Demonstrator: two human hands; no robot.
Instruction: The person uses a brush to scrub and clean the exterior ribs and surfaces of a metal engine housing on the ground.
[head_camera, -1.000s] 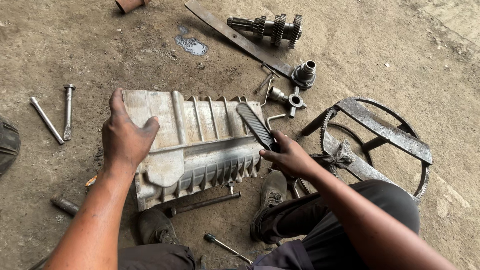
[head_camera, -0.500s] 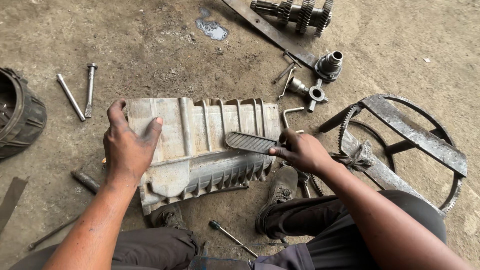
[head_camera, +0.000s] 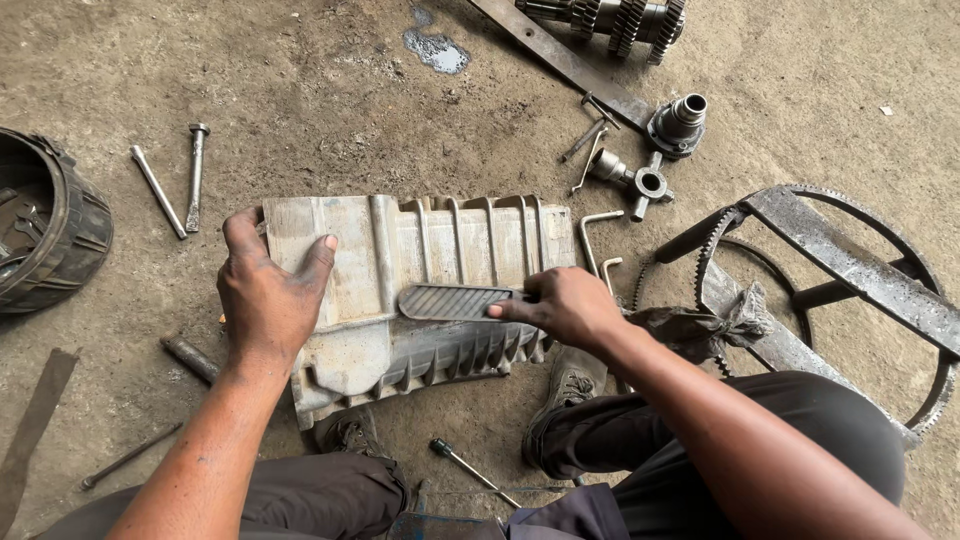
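Presently, the left hand (head_camera: 268, 298) presses flat, fingers spread, on the ribbed metal casing (head_camera: 420, 290) lying on the concrete floor (head_camera: 300, 90). At three o'clock of it, the right hand (head_camera: 565, 308) grips a flat file (head_camera: 455, 301) laid across the casing's ribs.

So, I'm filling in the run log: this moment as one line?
left hand: pressed on ribbed metal casing | right hand: holds flat file on casing

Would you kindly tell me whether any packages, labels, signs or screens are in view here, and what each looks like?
None in view: only bare metal parts on the dirt floor, with no printed surface showing on the ribbed grey casing under both hands.
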